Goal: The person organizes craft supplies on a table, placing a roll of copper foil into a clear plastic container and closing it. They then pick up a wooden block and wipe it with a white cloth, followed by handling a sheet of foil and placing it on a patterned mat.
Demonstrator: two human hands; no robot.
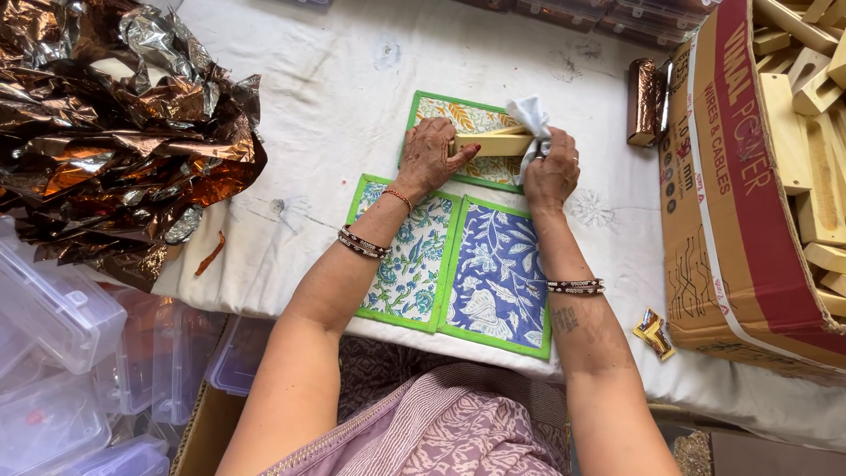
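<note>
Gripping wooden block (493, 143), both hands (490, 159) curled

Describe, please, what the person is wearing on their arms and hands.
Both arms are bare, without sleeves. The left hand has a thin orange bangle at the wrist and dark beaded bangles lower down. The right hand has dark beaded bangles and a small forearm tattoo.

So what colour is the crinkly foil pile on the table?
The crinkly foil pile is shiny copper-brown with silvery patches, seen best in the head view.
</note>
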